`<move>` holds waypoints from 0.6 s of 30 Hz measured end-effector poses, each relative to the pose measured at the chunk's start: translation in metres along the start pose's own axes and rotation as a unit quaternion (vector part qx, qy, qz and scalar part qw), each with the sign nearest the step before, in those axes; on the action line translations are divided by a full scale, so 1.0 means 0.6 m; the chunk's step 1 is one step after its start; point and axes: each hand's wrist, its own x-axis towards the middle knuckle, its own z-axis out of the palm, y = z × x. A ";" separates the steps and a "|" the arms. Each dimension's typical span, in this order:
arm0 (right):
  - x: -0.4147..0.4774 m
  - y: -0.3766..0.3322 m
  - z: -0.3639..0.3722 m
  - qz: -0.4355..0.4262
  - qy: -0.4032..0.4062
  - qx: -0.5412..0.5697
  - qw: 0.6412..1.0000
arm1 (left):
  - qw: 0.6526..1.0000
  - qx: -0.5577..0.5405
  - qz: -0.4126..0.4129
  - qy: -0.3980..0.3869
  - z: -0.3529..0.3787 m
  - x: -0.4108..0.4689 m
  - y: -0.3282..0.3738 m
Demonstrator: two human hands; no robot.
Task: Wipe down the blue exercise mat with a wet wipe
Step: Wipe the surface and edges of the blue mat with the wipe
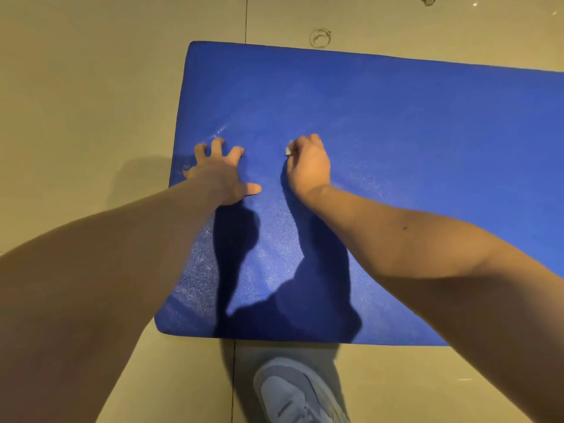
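On the blue mat (396,123), the left hand (218,175) presses spread flat; the right hand (308,166) clenches the wipe (288,151). Hard strokes could bunch the mat's end.

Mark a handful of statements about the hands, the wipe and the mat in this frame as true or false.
1. The left hand rests with fingers spread on the blue mat. True.
2. The right hand is flat and empty. False: its fingers curl round the wet wipe, of which only a small white bit shows.
3. The mat is rolled up. False: it lies unrolled, flat on the floor.
4. A grey shoe stands on the floor by the mat's near edge. True.
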 end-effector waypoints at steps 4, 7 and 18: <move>-0.016 -0.024 0.033 -0.135 -0.087 -0.022 0.987 | 0.999 -0.001 -0.028 0.019 0.008 0.006 0.020; 0.012 0.000 0.010 -0.197 -0.107 -0.049 0.973 | 0.999 0.011 -0.040 0.021 -0.001 0.008 0.032; 0.128 0.080 -0.066 0.086 0.086 -0.047 0.991 | 0.997 0.077 -0.009 -0.015 -0.025 0.035 0.040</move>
